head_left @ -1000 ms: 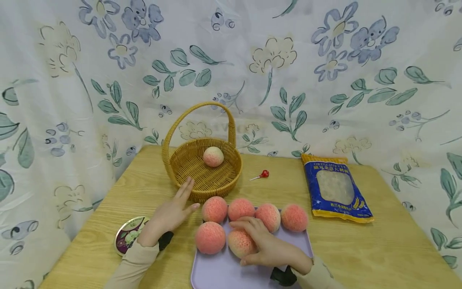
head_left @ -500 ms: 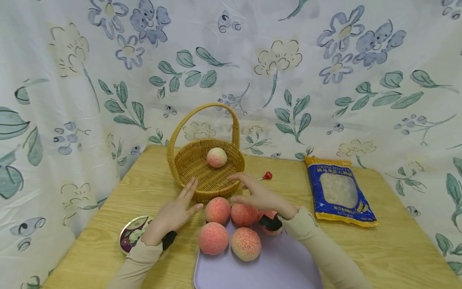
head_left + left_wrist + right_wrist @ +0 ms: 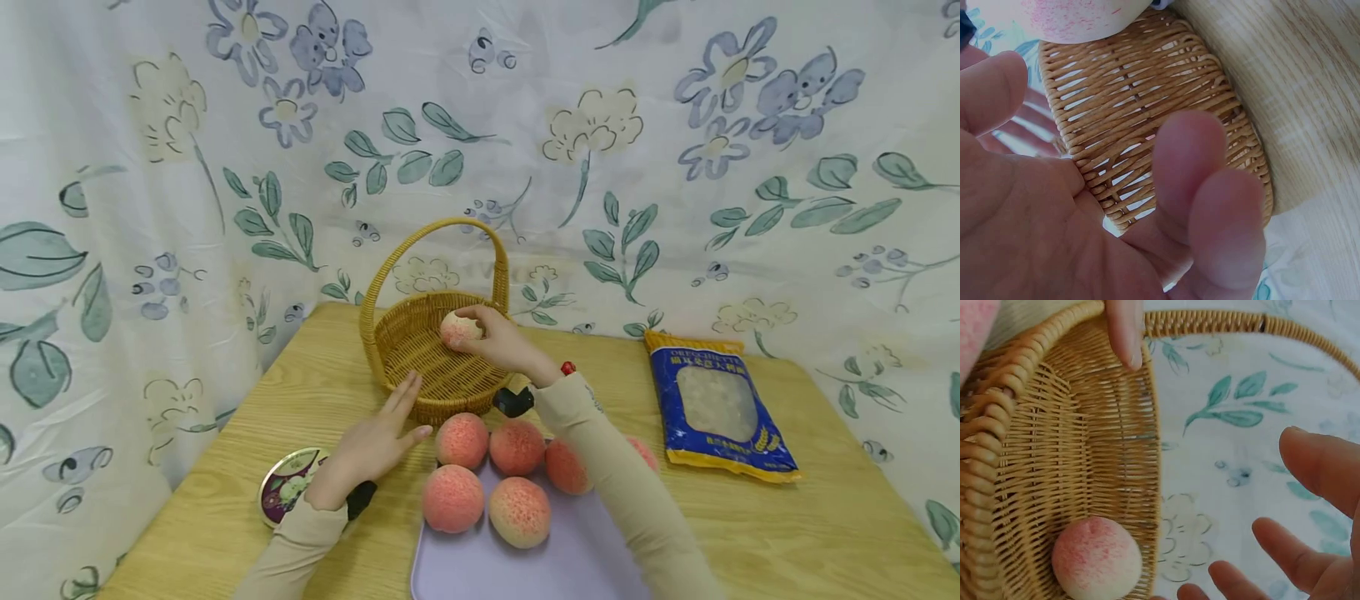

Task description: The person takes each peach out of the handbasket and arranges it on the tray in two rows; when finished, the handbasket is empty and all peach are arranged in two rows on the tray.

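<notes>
In the head view my right hand [image 3: 507, 340] reaches into the wicker basket [image 3: 442, 408] from the right, thumb and fingers curved around a pale pink-and-cream peach [image 3: 453, 332]. That peach [image 3: 1097, 558] lies against the basket's inner wall at lower left in the right wrist view, where the fingers [image 3: 1288, 549] show at the right edge. Extended fingers of my left hand [image 3: 371, 454] rest over the basket's near-left rim, the thumb pointing toward the other peaches. Several peaches, one of them [image 3: 520, 512] speckled cream, sit on a lilac tray [image 3: 510, 575] below the basket.
A blue-and-yellow orecchiette bag [image 3: 720, 404] lies at the right of the wooden table. Partly behind my right sleeve is a red lollipop [image 3: 567, 367]. A round purple tin [image 3: 288, 483] lies under my left wrist. Floral cloth [image 3: 525, 150] hangs along the back.
My right hand has left the speckled peach on the tray and moved up and away into the basket, at the peach there. My left hand stays at the rim; the view shifts slightly.
</notes>
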Demonstrator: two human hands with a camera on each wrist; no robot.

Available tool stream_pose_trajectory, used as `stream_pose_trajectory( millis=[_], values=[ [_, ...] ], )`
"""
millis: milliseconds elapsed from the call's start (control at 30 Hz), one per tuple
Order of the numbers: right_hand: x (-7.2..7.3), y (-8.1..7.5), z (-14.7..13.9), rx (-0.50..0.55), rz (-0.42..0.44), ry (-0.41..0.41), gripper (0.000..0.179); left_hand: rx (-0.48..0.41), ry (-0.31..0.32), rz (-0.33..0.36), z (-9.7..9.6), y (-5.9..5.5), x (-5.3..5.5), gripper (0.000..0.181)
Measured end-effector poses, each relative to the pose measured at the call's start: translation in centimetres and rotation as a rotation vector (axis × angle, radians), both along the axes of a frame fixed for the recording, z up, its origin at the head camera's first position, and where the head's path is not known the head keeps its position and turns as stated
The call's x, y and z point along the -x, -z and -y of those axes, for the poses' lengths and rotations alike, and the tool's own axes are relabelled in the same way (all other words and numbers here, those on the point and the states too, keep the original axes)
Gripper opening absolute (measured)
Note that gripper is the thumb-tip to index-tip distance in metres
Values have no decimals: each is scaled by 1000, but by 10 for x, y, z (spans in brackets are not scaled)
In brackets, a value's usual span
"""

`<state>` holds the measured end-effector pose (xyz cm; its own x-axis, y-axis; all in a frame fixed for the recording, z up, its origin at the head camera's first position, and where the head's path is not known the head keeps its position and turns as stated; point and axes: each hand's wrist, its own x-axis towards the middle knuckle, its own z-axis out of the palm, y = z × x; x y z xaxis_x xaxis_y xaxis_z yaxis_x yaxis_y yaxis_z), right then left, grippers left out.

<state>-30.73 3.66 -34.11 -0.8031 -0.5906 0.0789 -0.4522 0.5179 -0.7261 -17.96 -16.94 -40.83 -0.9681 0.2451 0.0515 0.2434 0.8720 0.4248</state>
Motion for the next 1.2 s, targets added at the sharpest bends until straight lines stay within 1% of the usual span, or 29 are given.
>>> stream_pose_trajectory(
  millis=[100,233,300,400,500,567,633,733,767,833,900,967,1033,1200],
  values=[
    [9,8,2,4,77,74,58,-1,1,2,-2,-1,-1,74],
    [20,25,3,-9,161,155,64,-1,-1,15,-5,1,-1,73],
    [25,34,4,-40,190,177,64,-1,-6,30,-5,3,-1,74],
    [31,43,7,-89,225,182,64,0,-9,46,-5,5,0,74],
    [34,47,13,-128,235,143,65,-7,-9,41,-3,4,1,75],
    [35,48,17,-187,203,96,64,-9,-10,36,-2,3,2,75],
    [34,48,21,-273,162,21,61,-9,-15,37,-2,2,3,75],
    [29,52,28,-453,81,-108,52,-6,-17,38,-1,0,2,75],
    [28,53,30,-498,55,-147,49,-8,-19,38,-1,-1,2,75],
    [24,54,34,-570,19,-192,45,-10,-22,34,-1,-2,1,75],
    [22,56,37,-618,-13,-200,42,-10,-22,27,-1,-1,1,75],
    [21,56,39,-640,-16,-185,40,-13,-23,29,-1,0,1,76],
    [20,56,40,-650,-11,-178,38,-9,-27,35,-1,1,1,76],
    [22,55,40,-649,5,-190,32,-17,-33,34,0,2,3,77]
  ],
)
